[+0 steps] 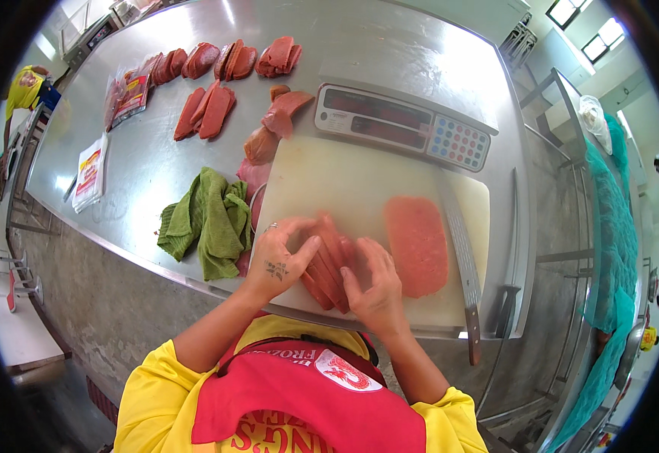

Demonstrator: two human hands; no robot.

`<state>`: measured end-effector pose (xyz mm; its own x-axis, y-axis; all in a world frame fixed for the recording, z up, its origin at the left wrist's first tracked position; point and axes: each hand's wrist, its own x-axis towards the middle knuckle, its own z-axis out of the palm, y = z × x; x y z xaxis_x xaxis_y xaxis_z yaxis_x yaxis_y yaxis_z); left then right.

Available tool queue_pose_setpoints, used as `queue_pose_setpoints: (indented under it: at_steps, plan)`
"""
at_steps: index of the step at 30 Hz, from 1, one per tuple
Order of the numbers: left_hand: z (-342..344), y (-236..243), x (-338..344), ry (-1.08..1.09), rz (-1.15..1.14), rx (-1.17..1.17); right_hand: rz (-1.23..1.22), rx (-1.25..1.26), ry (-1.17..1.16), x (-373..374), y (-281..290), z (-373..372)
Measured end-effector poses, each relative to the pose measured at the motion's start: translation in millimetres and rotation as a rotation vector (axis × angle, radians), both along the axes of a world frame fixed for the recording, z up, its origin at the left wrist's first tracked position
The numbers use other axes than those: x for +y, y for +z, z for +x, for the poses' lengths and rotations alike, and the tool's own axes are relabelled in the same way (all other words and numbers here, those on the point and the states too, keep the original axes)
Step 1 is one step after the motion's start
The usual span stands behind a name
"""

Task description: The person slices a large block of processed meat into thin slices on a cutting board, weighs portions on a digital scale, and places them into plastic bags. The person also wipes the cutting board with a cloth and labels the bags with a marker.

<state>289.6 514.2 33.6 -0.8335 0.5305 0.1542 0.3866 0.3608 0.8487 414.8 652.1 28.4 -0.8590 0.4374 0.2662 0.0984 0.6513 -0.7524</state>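
Observation:
My left hand (285, 253) and my right hand (377, 287) grip a stack of pink-red meat slices (325, 268) from either side on the pale cutting board (319, 170). A flat oval slab of meat (417, 241) lies to the right of my right hand. Beside it, a long knife with a wooden handle (463, 264) rests along the board's right side. A crumpled green cloth (207, 219) lies to the left of my left hand.
The steel table (374, 45) holds a scale (401, 121), several meat-slice piles (205, 109), packets (89, 170) and a sharpening steel (508, 302). A person in yellow (27, 87) is at the far left. A rack with teal netting (608, 226) stands on the right.

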Motion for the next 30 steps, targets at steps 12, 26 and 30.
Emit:
queue_pose_setpoints:
  at_steps: [12,26,30]
  plan:
    - [-20,2,11,-0.069,-0.052,-0.177,-0.071,0.042,-0.033,-3,3,4]
    - [18,-3,-18,-0.077,-0.051,-0.135,-0.128,0.042,-0.039,1,-2,7]
    - [24,-11,-24,-0.035,0.056,-0.141,-0.259,-0.019,-0.062,4,-3,7]
